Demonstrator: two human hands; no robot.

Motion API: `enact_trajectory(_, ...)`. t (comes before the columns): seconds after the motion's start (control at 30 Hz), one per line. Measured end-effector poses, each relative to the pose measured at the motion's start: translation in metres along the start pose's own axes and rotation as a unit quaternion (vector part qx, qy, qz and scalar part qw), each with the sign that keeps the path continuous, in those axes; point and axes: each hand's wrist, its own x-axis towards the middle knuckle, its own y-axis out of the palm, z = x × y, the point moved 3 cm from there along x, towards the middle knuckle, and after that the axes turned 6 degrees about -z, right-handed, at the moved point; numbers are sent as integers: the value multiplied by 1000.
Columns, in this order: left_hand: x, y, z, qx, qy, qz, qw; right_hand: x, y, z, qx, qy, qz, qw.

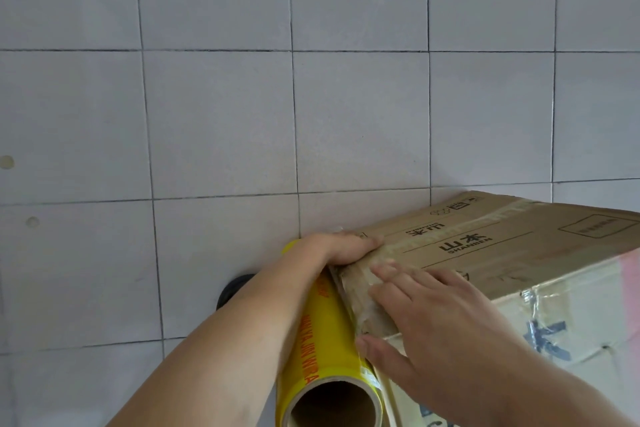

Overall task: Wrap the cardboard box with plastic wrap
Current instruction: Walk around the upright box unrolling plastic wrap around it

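Nearest, a yellow roll of plastic wrap (322, 333) lies just beside the cardboard box (502, 253) on the tiled floor (207, 114). The right hand (440, 322) presses flat on the box's near corner, fingers spread. Beyond it, the left hand (341, 248) rests on the box's top edge, fingers together and curled over. A dark round object (232, 288) shows behind the left forearm.
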Motion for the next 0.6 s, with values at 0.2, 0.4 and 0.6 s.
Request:
enact_trajectory(0.2,-4,-4,-6,34,-5,-127,991,2,-4,4,-12,-25,51,998)
enact_trajectory(0.4,-38,-3,1,9,14,-105,994,-11,-8,45,71,55,-65,994)
enact_trajectory(0.6,-72,6,11,-107,-13,-96,989,-83,34,79,216,261,-250,907)
